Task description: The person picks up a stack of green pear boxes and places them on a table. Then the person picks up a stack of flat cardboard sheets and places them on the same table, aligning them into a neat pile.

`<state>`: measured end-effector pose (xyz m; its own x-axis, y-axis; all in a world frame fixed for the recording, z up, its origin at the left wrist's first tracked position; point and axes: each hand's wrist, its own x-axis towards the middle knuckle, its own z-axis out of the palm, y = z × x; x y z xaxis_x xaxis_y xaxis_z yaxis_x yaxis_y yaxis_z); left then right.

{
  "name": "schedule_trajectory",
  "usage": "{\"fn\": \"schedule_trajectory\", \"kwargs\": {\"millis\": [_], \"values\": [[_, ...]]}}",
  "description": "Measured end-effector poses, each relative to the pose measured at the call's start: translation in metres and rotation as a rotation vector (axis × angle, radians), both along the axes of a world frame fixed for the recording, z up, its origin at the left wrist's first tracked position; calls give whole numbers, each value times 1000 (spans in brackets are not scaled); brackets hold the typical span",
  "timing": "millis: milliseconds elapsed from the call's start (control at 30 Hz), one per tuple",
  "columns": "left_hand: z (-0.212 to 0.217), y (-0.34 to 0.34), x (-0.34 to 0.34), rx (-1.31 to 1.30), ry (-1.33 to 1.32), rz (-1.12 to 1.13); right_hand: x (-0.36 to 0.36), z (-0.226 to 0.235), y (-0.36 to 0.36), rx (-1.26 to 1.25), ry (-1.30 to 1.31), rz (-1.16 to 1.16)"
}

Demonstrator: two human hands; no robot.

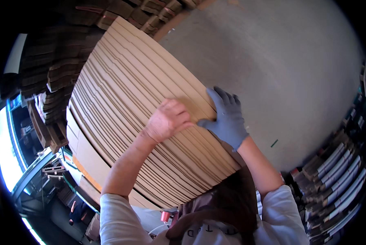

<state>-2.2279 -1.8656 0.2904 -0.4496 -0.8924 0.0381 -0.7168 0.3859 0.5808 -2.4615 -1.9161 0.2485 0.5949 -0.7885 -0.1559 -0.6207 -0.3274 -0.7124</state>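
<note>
In front of me is a long row of tan flat cardboard sheets (121,94), packed face to face with their edges showing. My bare left hand (170,118) is over the middle of the row, its fingers curled inward; whatever they may hold is hidden. My right hand (228,118) wears a grey glove and rests at the right side of the row. Its thumb points left across the cardboard edges, and its fingers are spread at the outermost sheet. A small gap separates the two hands.
Stacks of brown folded cardboard (64,73) stand at the far left. More bundled sheets (334,179) lie at the lower right. Grey concrete floor (272,61) stretches to the right, with a small green strip (274,143) on it. Another person (77,211) is at the lower left.
</note>
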Motion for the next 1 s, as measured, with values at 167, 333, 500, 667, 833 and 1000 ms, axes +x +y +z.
{"fn": "schedule_trajectory", "kwargs": {"millis": [167, 333, 500, 667, 833, 1000], "values": [[-7, -1, 0, -49, -1, -12, -12, -3, 0, -4, -92, -1], [-11, -1, 5, -71, 30, -22, -26, 12, -12, -116, -157, -94], [-11, 1, 2, -113, 0, -22, -2, 20, 32, -311, 242, -64], [-12, 4, 3, -115, -2, -16, 5, 12, 45, -310, 228, -79], [-13, 6, 4, -103, -16, -18, 5, 10, 47, -323, 224, -76], [-12, 5, 4, -94, -9, -21, 3, 11, 45, -326, 204, -77]]}}
